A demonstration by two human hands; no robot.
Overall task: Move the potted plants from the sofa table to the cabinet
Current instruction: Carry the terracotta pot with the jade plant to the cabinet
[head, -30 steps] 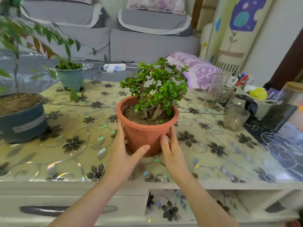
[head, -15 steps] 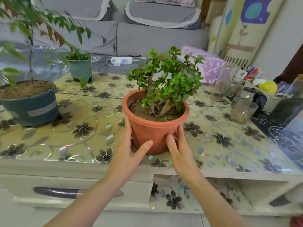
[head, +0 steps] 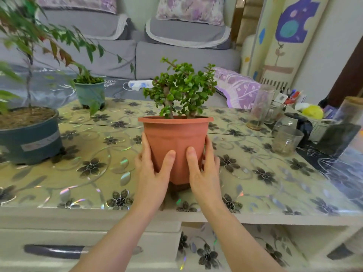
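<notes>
2 bare forearms enter from bottom edge, left from 7 o'clock, right from 5 o'clock, converging toward centre. Left hand (head: 152,173) wraps left side of terracotta pot (head: 176,146): thumb on front wall pointing to 1 o'clock, fingers curled round far side, mostly hidden. Right hand (head: 204,173) mirrors on right side: thumb on front pointing to 12 o'clock, fingers curled behind. Thumbs near each other, not touching. Wrists straight, palms facing inward.

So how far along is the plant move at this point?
Nothing looks delivered; no cabinet is in view. In hand: both hands, left and right, grip the terracotta pot above the sofa table. Left: the large teal pot and small teal pot stand there.
</notes>
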